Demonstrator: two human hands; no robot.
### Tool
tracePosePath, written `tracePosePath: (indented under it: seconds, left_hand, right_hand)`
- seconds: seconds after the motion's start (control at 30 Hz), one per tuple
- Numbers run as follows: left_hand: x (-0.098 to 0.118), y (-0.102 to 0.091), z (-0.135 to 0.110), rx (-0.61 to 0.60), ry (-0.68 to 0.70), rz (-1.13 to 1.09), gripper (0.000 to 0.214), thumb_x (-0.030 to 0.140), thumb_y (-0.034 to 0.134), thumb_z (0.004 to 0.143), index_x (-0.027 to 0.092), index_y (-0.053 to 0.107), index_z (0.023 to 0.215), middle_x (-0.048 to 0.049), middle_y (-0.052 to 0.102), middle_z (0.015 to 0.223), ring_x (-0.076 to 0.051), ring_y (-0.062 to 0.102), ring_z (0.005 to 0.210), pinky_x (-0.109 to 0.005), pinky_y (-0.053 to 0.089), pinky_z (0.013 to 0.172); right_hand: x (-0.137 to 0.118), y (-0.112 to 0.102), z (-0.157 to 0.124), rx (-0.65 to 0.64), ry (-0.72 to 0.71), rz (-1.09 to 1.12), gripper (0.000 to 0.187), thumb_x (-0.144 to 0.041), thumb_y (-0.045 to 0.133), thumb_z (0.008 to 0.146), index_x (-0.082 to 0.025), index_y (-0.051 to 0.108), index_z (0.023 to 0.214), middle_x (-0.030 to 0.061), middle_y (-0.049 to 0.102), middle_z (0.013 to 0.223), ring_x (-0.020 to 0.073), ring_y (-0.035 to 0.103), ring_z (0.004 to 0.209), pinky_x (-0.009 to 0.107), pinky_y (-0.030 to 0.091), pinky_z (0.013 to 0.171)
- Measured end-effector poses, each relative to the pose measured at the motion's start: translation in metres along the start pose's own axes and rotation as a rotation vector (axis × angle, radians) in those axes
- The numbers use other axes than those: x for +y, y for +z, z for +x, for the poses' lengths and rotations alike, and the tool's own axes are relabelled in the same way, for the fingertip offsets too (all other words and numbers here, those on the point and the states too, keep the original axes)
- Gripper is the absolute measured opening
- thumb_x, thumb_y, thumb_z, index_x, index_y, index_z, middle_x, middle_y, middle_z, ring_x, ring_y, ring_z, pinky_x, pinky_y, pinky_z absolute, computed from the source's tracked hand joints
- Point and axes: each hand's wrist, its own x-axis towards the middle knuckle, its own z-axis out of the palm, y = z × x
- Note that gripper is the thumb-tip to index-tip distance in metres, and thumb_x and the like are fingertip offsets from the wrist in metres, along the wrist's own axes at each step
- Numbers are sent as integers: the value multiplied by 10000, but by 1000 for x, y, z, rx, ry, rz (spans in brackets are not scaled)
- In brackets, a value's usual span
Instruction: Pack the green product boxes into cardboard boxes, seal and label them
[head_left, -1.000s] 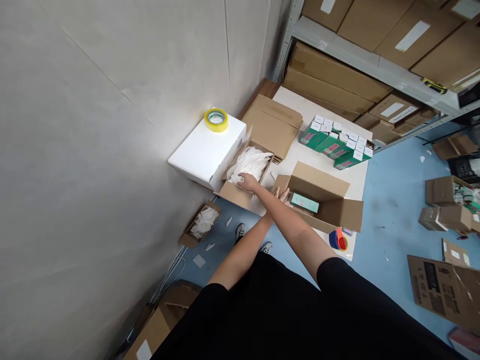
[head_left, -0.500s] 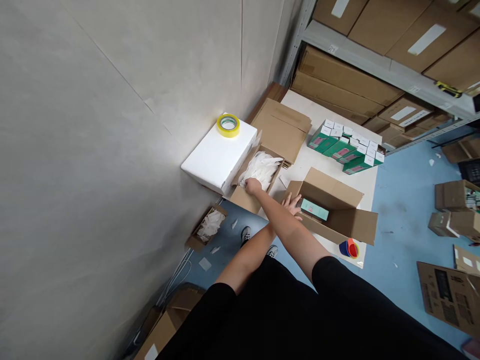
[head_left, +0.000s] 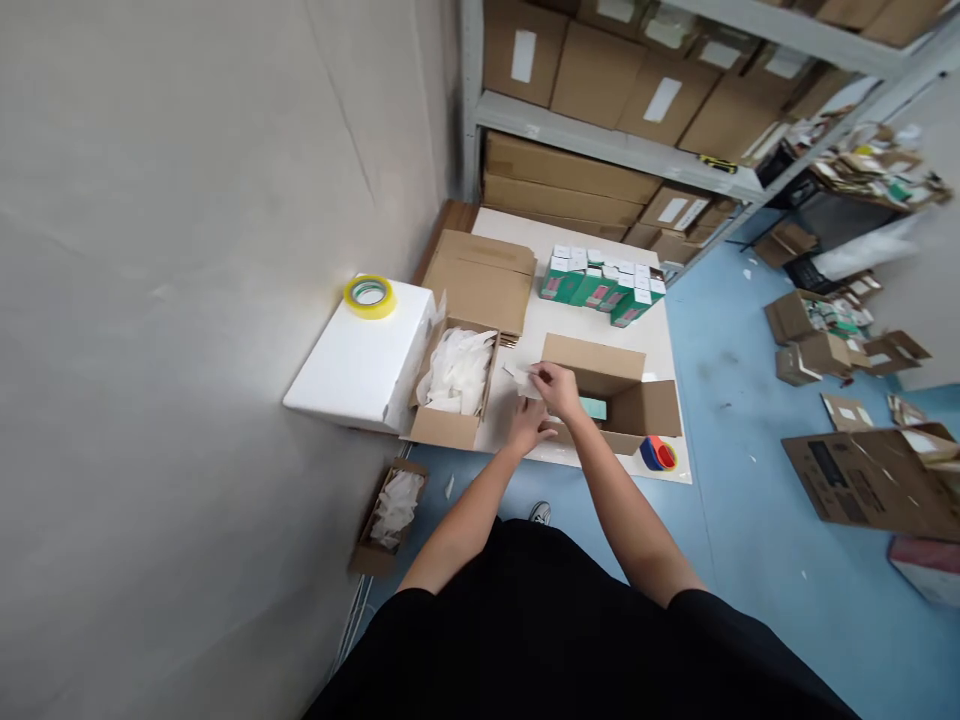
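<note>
My right hand [head_left: 559,385] is closed on a small white bag [head_left: 523,378], held over the left rim of an open cardboard box [head_left: 626,400]. A teal product box [head_left: 594,408] lies inside that box. My left hand [head_left: 527,428] rests against the open box's near left corner; its fingers are curled, and I cannot see anything in them. To the left stands a smaller carton full of white bags [head_left: 456,370].
A white foam box [head_left: 352,365] with a yellow tape roll [head_left: 370,296] sits by the wall. Flat cardboard [head_left: 480,280] and several green boxes [head_left: 600,285] lie further back on the white table [head_left: 525,330]. A tape dispenser [head_left: 658,454] sits at the corner. Cartons litter the blue floor.
My right hand has left the carton of white bags and moved right to the open box, carrying a white bag. My head has turned, so the view has shifted right.
</note>
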Motion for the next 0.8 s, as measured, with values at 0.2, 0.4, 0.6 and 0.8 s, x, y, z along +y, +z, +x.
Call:
tracePosePath:
  seconds: [0.2,0.4,0.6,0.8]
  left_hand:
    - [-11,1,3,-79,131,345,222,402,825,873,208,768,963,-58,274,1757,-451,87,1636,-660,313,1255]
    - [-10,-10,1,-48,150,359,322,452,883,806,232,807,1029,-50,294,1752,-424,133,1637,-577,296,1293]
    - [-12,-21,-9,334,-226,164,778,465,726,934,185,447,1604,-173,332,1721,-351,278,1613,-511,295,1302]
    - [-3,-28,-9,302,-267,-201,852,413,631,990,216,192,1693,-181,600,1516,-266,634,1350,-413,536,1106]
  right_hand:
    - [96,-86,-55,277,236,-65,340,-421,614,899,-196,782,1091,97,805,1008,278,730,915,415,575,915]
    - [151,-90,-102,298,253,-44,718,-521,693,879,-191,589,1509,154,580,1557,347,505,1478,534,412,1231]
    - [167,-118,-134,381,205,-3,705,-572,629,939,-228,549,1549,150,553,1579,337,463,1510,553,374,1257]
    - [186,-145,-152,561,229,-27,701,-491,606,948,-229,479,1586,146,489,1630,332,456,1500,555,411,1219]
